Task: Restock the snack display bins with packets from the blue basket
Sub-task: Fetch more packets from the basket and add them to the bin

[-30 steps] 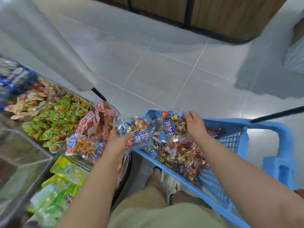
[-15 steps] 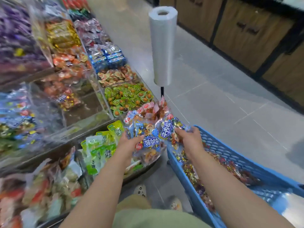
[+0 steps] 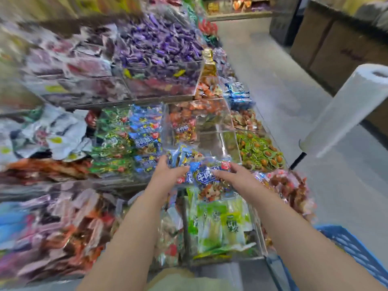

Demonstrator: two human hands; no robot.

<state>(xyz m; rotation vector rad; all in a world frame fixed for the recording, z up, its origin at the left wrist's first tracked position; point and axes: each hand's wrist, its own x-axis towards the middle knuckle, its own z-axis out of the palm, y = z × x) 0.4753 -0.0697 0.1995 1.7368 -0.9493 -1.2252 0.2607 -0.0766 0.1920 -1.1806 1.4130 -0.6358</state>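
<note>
A bunch of blue packets (image 3: 204, 175) is held up between both hands, just above the front edge of a clear bin (image 3: 220, 131) of the snack display. The left hand (image 3: 168, 172) is closed on the left end of the bunch, and the right hand (image 3: 230, 173) grips the right end. The blue basket (image 3: 354, 248) is seen at the lower right, well apart from the packets. Green packets (image 3: 218, 225) lie in the bin under the hands. A roll of plastic bags (image 3: 346, 110) stands at the right.

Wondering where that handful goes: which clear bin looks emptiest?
The bin just beyond the left hand and right hand holding blue packets, left of the green sweets. Its floor is mostly bare, with few orange packets inside; neighbouring bins are heaped.
</note>
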